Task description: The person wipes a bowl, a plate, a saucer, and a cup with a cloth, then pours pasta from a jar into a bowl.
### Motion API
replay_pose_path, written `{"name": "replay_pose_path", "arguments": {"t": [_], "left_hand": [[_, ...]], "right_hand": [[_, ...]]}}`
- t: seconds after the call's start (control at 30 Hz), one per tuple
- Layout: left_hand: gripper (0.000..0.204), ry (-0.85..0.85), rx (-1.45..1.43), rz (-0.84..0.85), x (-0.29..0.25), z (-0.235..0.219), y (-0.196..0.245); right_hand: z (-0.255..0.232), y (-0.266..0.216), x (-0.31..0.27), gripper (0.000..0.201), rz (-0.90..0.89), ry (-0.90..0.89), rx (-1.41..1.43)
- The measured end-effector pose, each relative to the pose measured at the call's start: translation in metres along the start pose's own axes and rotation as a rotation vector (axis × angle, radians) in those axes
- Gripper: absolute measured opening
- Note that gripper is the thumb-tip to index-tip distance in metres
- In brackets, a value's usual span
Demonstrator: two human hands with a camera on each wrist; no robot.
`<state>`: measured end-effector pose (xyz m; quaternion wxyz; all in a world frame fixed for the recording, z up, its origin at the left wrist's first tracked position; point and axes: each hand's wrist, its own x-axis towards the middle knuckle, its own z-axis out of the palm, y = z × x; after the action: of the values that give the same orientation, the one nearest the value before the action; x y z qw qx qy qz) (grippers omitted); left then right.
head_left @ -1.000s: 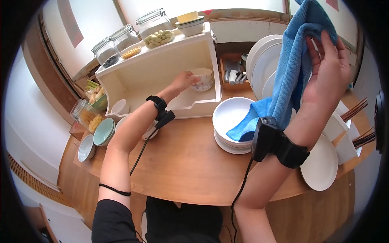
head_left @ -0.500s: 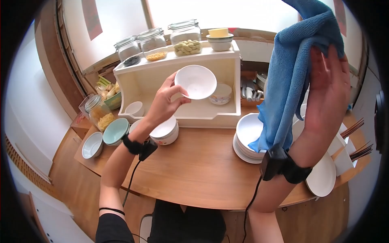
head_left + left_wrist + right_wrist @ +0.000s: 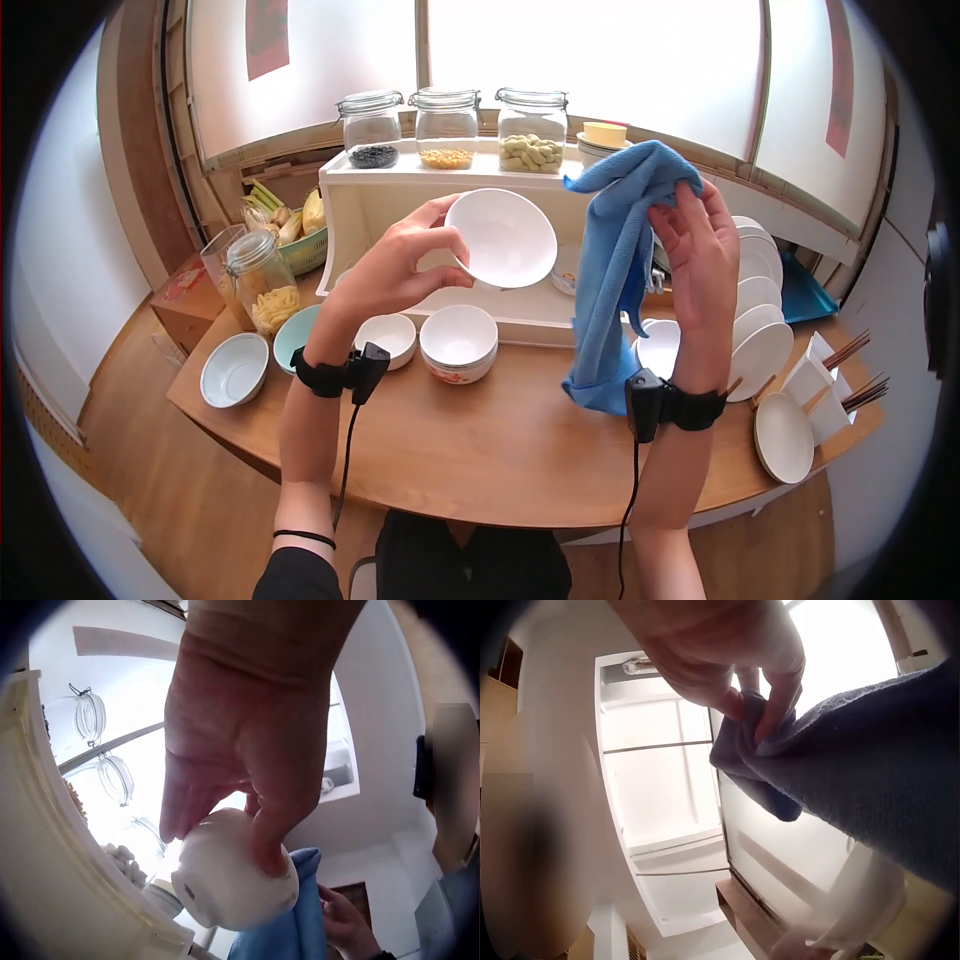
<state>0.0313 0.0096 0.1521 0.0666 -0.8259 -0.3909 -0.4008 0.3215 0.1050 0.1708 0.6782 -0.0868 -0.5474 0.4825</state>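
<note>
My left hand (image 3: 400, 262) pinches a white bowl (image 3: 505, 237) by its rim, thumb at the near side, raised in front of the shelf unit. Its hollow faces me, tilted. In the left wrist view, the bowl's rounded outside (image 3: 232, 877) lies below the fingers. My right hand (image 3: 700, 265) grips a blue cloth (image 3: 610, 260) near its upper end, and the rest hangs down to the right of the bowl. Thumb and fingertips pinch a fold of the cloth (image 3: 855, 765) in the right wrist view.
A cream shelf unit (image 3: 440, 172) carries several jars (image 3: 530, 140). On the table (image 3: 500, 430) stand white bowls (image 3: 460, 340), a green bowl (image 3: 292, 340) and a pasta jar (image 3: 270, 290). Upright plates (image 3: 762, 350), an oval plate (image 3: 783, 440) and a chopstick holder (image 3: 820, 385) are at right.
My left hand has taken the white bowl out of the shelf unit and brought it up in front of me. My right hand with the cloth has moved inward, nearer the bowl.
</note>
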Motion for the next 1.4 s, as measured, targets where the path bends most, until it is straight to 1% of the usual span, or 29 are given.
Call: {"name": "replay_pose_path", "arguments": {"t": [0.03, 0.1, 0.13, 0.17, 0.2, 0.23, 0.3, 0.37, 0.43, 0.5, 0.6, 0.63, 0.67, 0.7, 0.73, 0.8, 0.83, 0.93, 1.0, 1.03, 1.1, 1.13, 1.2, 1.23, 1.3, 1.33, 1.4], "left_hand": [[0.022, -0.015, -0.050, -0.003, -0.003, -0.005, -0.006], [0.022, -0.029, -0.110, -0.006, -0.009, -0.011, -0.015], [0.022, -0.062, -0.146, -0.026, -0.010, -0.014, -0.017], [0.022, -0.095, -0.179, -0.049, -0.012, -0.018, -0.020], [0.022, -0.089, -0.177, -0.049, -0.014, -0.020, -0.023], [0.022, -0.084, -0.203, -0.045, -0.016, -0.022, -0.025], [0.022, -0.079, -0.231, -0.038, -0.018, -0.026, -0.029], [0.021, -0.056, -0.229, -0.017, -0.018, -0.029, -0.030], [0.021, -0.040, -0.263, -0.010, -0.019, -0.031, -0.029], [0.021, -0.027, -0.298, -0.004, -0.019, -0.031, -0.026], [0.021, 0.008, -0.302, 0.003, -0.016, -0.026, -0.016], [0.021, 0.029, -0.240, 0.038, -0.015, -0.023, -0.014], [0.021, 0.051, -0.178, 0.074, -0.014, -0.021, -0.013], [0.021, 0.052, -0.180, 0.078, -0.012, -0.017, -0.012], [0.021, 0.074, -0.187, 0.091, -0.011, -0.013, -0.011], [0.021, 0.101, -0.192, 0.107, -0.010, -0.007, -0.013], [0.021, 0.107, -0.187, 0.105, -0.011, -0.006, -0.014], [0.021, 0.074, -0.173, 0.100, -0.012, -0.002, -0.017], [0.023, 0.050, -0.174, 0.086, -0.011, 0.004, -0.018], [0.023, 0.051, -0.177, 0.086, -0.011, 0.005, -0.018], [0.022, -0.014, -0.187, 0.098, -0.012, 0.005, -0.018], [0.022, -0.015, -0.189, 0.096, -0.012, 0.004, -0.018], [0.018, -0.111, -0.280, 0.052, -0.012, 0.002, -0.018], [0.018, -0.111, -0.284, 0.050, -0.012, 0.002, -0.021], [0.016, -0.216, -0.473, 0.025, -0.013, 0.002, -0.028], [0.016, -0.218, -0.477, 0.024, -0.013, 0.003, -0.031], [0.037, -0.231, -0.729, -0.037, -0.015, 0.008, -0.037]], "right_hand": [[0.009, 0.001, -0.002, 0.023, 0.000, -0.003, -0.009], [0.026, 0.000, -0.008, 0.024, -0.063, 0.073, 0.001], [0.027, 0.000, -0.010, 0.024, -0.067, 0.070, -0.006], [0.028, 0.000, -0.012, 0.025, -0.098, 0.060, -0.206], [0.029, 0.000, -0.012, 0.026, -0.129, 0.047, -0.402], [0.029, 0.004, -0.012, 0.026, -0.132, 0.044, -0.401], [0.021, 0.020, -0.007, 0.028, -0.066, -0.006, -0.541], [0.009, 0.043, 0.003, 0.026, -0.052, -0.031, -0.512], [0.007, 0.057, 0.009, 0.026, 0.079, 0.037, -0.289], [0.008, 0.064, 0.010, 0.025, 0.093, 0.056, -0.236], [0.034, 0.070, -0.003, 0.024, 0.161, 0.017, 0.162], [0.042, 0.075, -0.008, 0.025, 0.190, 0.012, 0.306], [0.047, 0.077, -0.014, 0.027, 0.287, -0.015, 0.349], [0.052, 0.080, -0.020, 0.031, 0.386, -0.044, 0.390], [0.061, 0.080, -0.026, 0.031, 0.384, -0.046, 0.388], [0.078, 0.079, -0.038, 0.039, 0.287, -0.140, 0.405], [0.078, 0.078, -0.038, 0.039, 0.287, -0.148, 0.407], [0.076, 0.075, -0.035, 0.043, 0.338, -0.214, 0.361], [0.073, 0.081, -0.033, 0.043, 0.363, -0.157, 0.188], [0.068, 0.083, -0.031, 0.043, 0.365, -0.156, 0.185], [0.057, 0.087, -0.025, 0.046, 0.445, -0.261, 0.010], [0.056, 0.086, -0.024, 0.046, 0.448, -0.259, 0.010], [0.053, 0.081, -0.023, 0.048, 0.539, -0.328, -0.062], [0.051, 0.081, -0.023, 0.048, 0.543, -0.326, -0.064], [0.051, 0.082, -0.022, 0.046, 0.575, -0.380, -0.153], [0.049, 0.084, -0.022, 0.046, 0.578, -0.377, -0.154], [0.046, 0.092, -0.021, 0.043, 0.540, -0.407, -0.160]]}}
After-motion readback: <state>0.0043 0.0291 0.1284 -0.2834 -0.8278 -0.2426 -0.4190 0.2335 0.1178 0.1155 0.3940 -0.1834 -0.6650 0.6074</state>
